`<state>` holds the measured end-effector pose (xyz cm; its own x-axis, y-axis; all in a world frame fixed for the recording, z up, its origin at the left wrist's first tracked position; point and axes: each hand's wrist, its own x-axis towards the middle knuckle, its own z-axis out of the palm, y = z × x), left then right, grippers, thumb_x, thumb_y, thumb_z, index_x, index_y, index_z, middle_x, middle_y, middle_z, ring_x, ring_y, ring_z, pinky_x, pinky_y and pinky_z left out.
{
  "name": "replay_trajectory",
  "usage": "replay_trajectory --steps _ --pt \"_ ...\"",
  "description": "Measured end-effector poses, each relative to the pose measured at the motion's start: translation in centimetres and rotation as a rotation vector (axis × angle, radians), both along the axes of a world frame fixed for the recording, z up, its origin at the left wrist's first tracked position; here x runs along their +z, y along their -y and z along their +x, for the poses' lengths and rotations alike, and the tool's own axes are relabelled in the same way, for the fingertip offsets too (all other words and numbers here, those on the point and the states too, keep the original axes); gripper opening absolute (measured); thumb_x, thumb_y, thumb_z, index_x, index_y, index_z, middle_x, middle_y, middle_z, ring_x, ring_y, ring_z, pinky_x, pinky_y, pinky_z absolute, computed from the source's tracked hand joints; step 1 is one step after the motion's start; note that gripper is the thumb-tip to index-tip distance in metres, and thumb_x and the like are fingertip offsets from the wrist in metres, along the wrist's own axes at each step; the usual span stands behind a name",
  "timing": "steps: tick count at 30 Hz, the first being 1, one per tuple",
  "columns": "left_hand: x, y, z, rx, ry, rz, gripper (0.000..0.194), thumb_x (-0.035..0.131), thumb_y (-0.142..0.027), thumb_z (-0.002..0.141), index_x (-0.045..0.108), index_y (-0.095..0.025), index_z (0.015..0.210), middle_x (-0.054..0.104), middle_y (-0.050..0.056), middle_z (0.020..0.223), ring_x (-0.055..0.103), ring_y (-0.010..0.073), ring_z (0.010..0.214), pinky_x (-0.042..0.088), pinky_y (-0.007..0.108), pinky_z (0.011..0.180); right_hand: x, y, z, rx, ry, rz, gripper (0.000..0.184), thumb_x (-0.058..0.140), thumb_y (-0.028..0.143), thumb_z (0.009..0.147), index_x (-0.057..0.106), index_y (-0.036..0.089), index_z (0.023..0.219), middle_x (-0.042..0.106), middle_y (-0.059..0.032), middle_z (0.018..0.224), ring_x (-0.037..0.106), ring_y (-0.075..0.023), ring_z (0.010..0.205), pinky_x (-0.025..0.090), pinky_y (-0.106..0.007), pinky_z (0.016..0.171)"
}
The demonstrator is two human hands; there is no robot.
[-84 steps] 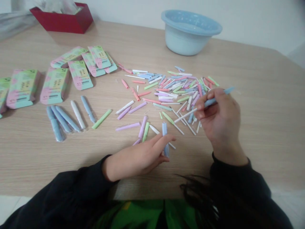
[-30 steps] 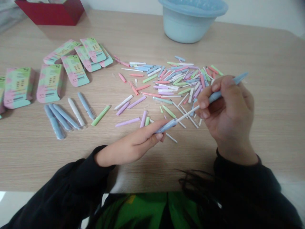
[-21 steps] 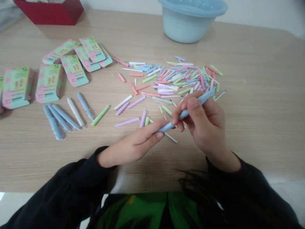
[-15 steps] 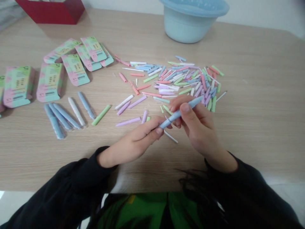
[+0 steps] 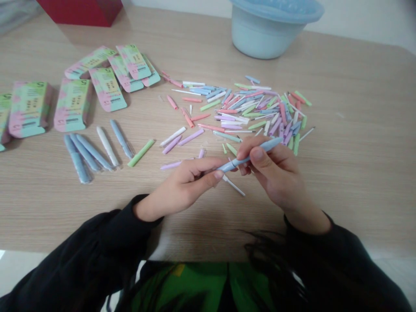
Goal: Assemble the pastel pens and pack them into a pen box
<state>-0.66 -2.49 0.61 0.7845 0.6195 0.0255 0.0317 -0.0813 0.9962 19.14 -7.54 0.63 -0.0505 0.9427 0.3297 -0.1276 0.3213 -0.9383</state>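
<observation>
A light blue pen (image 5: 231,165) is held slantwise between my two hands, above the table near its front. My left hand (image 5: 190,182) pinches its lower left end between thumb and fingers. Around its upper right part close the thumb and fingers of my right hand (image 5: 276,171). A dark seam shows on the barrel between the hands. Just below lies a thin white refill (image 5: 234,186). Beyond my hands spreads a pile of loose pen parts (image 5: 256,108) in pink, blue, green, purple and white, partly hidden by my right hand.
Several blue pens (image 5: 85,151) and a white pen (image 5: 107,146) lie at the left, near a green tube (image 5: 141,153). Behind them are several pastel cartons (image 5: 73,104). A blue basin (image 5: 269,37) and a red box (image 5: 84,12) stand at the back.
The pen has tilted slightly flatter, and both hands still grip it. The whole scene has shifted a little to the right and, at the left, up in the picture.
</observation>
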Motion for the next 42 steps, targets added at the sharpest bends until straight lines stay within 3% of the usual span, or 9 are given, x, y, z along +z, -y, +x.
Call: replay_trajectory --steps 6,14,21,26,28,32,34,37,42 --pt "0.1 0.0 -0.1 -0.087 0.052 -0.143 0.029 0.049 -0.032 0.105 0.069 -0.012 0.109 0.041 -0.005 0.065 0.033 0.0082 0.055 0.027 0.022 0.049 0.2 0.1 0.3 0.083 0.013 -0.013 0.021 0.060 0.035 0.101 0.073 0.021 0.092 0.058 0.0001 0.072 0.054 -0.0135 0.068 0.043 -0.029 0.062" --pt "0.2 0.0 -0.4 -0.089 0.057 -0.196 0.030 0.051 -0.036 0.103 0.070 -0.014 0.109 0.039 -0.006 0.063 0.033 0.0088 0.054 0.028 0.022 0.048 0.2 0.1 -0.4 0.118 -0.059 -0.022 0.018 0.061 0.032 0.101 0.075 0.023 0.096 0.059 0.0005 0.072 0.055 -0.0128 0.068 0.045 -0.029 0.063" --pt "-0.4 -0.8 -0.2 0.100 0.037 0.081 0.021 0.068 -0.028 0.094 0.080 -0.015 0.106 0.068 0.001 0.075 0.055 0.0134 0.066 0.045 0.026 0.066 -0.7 0.0 -1.3 -0.042 -0.119 -0.091 0.019 0.065 0.037 0.098 0.074 0.021 0.090 0.046 0.0060 0.053 0.041 -0.0092 0.048 0.029 -0.025 0.046" --pt "-1.1 -0.5 -0.1 0.289 0.062 0.538 0.025 0.065 -0.017 0.093 0.078 -0.015 0.115 0.073 0.004 0.083 0.059 0.0126 0.068 0.045 0.024 0.064 -1.2 0.1 -2.4 -0.099 -0.177 -0.163 0.017 0.068 0.035 0.095 0.074 0.021 0.088 0.054 0.0052 0.054 0.047 -0.0083 0.047 0.034 -0.022 0.044" --pt "-0.9 -0.3 -0.2 0.323 0.049 0.610 0.023 0.064 -0.015 0.092 0.078 -0.014 0.111 0.069 0.002 0.078 0.054 0.0114 0.063 0.041 0.024 0.059 -1.2 0.2 -2.7 -0.134 -0.165 -0.210 0.017 0.068 0.035 0.095 0.073 0.021 0.089 0.058 0.0049 0.055 0.050 -0.0082 0.046 0.036 -0.022 0.043" --pt "0.0 0.0 -0.3 0.226 0.014 0.390 0.020 0.056 -0.022 0.098 0.074 -0.015 0.096 0.068 0.004 0.082 0.058 0.0154 0.074 0.044 0.027 0.067 -1.0 0.0 -2.6 -0.144 -0.162 -0.219 0.019 0.072 0.040 0.091 0.074 0.021 0.085 0.057 0.0051 0.052 0.050 -0.0082 0.045 0.036 -0.021 0.042" --pt "0.2 0.2 -0.3 0.256 0.020 0.297 0.017 0.055 -0.026 0.099 0.068 -0.016 0.095 0.064 0.003 0.082 0.056 0.0160 0.075 0.042 0.029 0.069 -0.8 -0.2 -2.3 -0.137 -0.130 -0.219 0.026 0.072 0.045 0.090 0.074 0.020 0.081 0.056 0.0037 0.054 0.051 -0.0092 0.048 0.039 -0.022 0.045" --pt "0.0 0.7 -0.1 0.272 0.069 0.074 0.010 0.052 -0.028 0.099 0.055 -0.019 0.098 0.055 0.000 0.080 0.047 0.0152 0.071 0.039 0.028 0.066 -0.6 -0.7 -2.2 -0.124 -0.062 -0.234 0.035 0.066 0.053 0.092 0.072 0.020 0.081 0.059 0.0008 0.060 0.055 -0.0122 0.054 0.044 -0.026 0.051" --pt "-0.7 0.6 0.8 0.242 0.208 -0.158 0.023 0.053 -0.041 0.097 0.044 -0.022 0.086 0.054 0.001 0.082 0.049 0.0184 0.081 0.040 0.032 0.077 -1.0 -1.5 -2.9 -0.008 0.075 -0.125 0.029 0.060 0.047 0.097 0.063 0.021 0.084 0.064 0.0005 0.074 0.060 -0.0125 0.060 0.050 -0.028 0.062"
